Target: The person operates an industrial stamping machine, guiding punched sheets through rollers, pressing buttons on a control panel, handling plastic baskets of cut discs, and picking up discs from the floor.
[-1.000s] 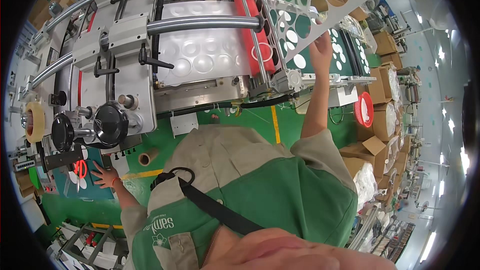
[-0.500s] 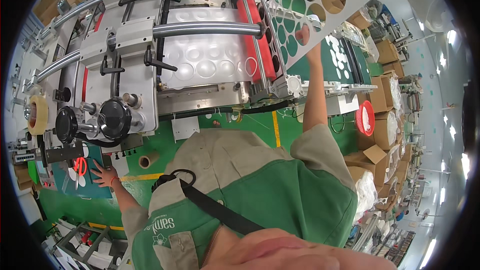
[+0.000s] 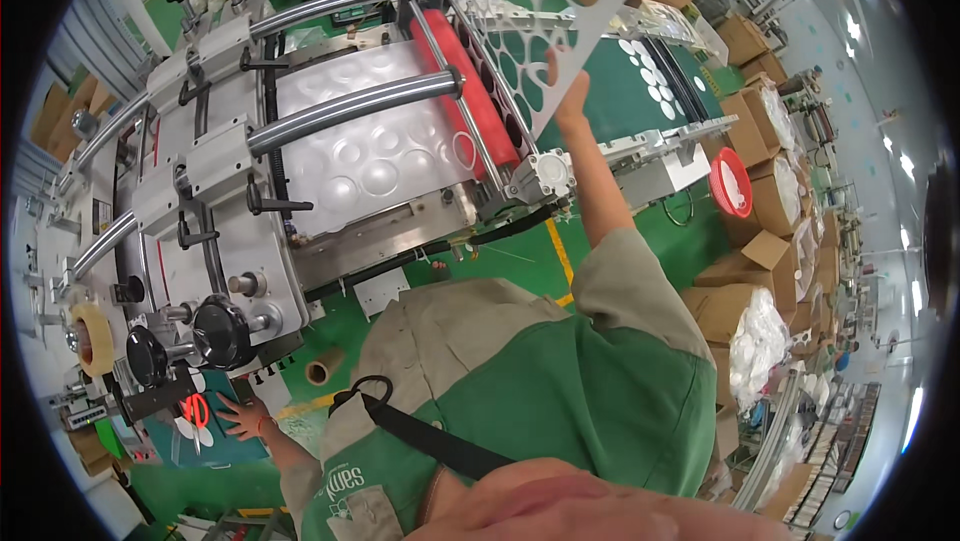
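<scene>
White paper-thin discs (image 3: 649, 78) ride farther right along the dark green conveyor belt (image 3: 605, 91) than a second ago, gathered now beside the black bars, while the whole view has swung.

At far left, a cream roll of tape (image 3: 95, 339) sits near two round black knobs (image 3: 220, 331). Below them, the worker's left hand (image 3: 242, 416) rests at the edge of a teal mat (image 3: 235, 453), fingers spread and holding nothing, just beside orange-handled scissors (image 3: 195, 409).

At centre, a pale, shiny sheet of plastic marked with circles (image 3: 345, 181) lies beneath a steel rail, its left-hand portion bearing rounds that appear uncut; that much looks left to do. Past the red cylindrical roller (image 3: 475, 101), a white sheet riddled with round holes (image 3: 600, 21) rises at a slant over the belt, its rounds apparently out already, as the discs suggest.

Against that holed sheet stands the right hand (image 3: 572, 101), its fingers partly hidden; whether they grip it cannot be told. At right, a red plastic basket (image 3: 715, 186) holds something white near brown cardboard boxes (image 3: 775, 191).
</scene>
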### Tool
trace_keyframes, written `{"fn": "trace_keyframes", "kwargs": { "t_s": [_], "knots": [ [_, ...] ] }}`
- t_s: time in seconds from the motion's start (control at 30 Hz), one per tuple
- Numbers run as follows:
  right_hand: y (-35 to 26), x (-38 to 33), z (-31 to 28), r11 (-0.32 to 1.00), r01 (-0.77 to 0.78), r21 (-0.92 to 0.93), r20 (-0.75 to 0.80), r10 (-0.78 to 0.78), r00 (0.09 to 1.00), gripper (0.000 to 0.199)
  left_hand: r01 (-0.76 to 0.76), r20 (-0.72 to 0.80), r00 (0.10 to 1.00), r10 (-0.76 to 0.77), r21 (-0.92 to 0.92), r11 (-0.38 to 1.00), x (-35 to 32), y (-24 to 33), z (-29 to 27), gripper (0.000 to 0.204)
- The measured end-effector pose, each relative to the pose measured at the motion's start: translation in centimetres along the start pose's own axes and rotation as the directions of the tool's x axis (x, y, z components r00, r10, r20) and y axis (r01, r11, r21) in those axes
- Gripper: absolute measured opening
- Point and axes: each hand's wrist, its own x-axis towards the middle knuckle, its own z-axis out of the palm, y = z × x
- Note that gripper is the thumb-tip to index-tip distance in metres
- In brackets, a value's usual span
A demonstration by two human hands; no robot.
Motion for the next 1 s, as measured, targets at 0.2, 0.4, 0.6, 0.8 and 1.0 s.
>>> {"fn": "trace_keyframes", "kwargs": {
  "t_s": [0.2, 0.4, 0.6, 0.8, 1.0],
  "knots": [
    [7.8, 3.4, 1.2, 0.997, -0.025, 0.075, 0.514, -0.017, 0.858, 0.024, -0.03, 0.062, 0.998, 0.031, -0.021, 0.999, 0.7, -0.2, -0.1, 0.075],
    [0.7, 8.8, 0.8, 0.93, 0.009, 0.367, 0.429, -0.178, 0.886, 0.046, -0.044, 0.141, 0.989, 0.047, -0.019, 0.999, 1.1, -0.8, 0.4, 0.08],
    [-5.0, 14.7, 3.3, 0.866, 0.172, 0.469, 0.464, -0.407, 0.786, 0.047, -0.016, 0.204, 0.979, 0.025, -0.048, 0.999, 1.1, -0.5, -0.4, 0.089],
    [-5.0, 14.7, 5.6, 0.774, 0.54, 0.33, 0.272, -0.626, 0.731, 0.042, -0.037, 0.16, 0.986, 0.041, -0.031, 0.999, 1.2, -0.5, 0.0, 0.088],
    [-2.2, 11.0, 5.6, 0.882, 0.419, 0.214, -0.013, -0.427, 0.904, 0.036, -0.029, 0.127, 0.991, 0.034, -0.039, 0.999, 1.0, -0.6, 0.5, 0.085]
  ]
}}
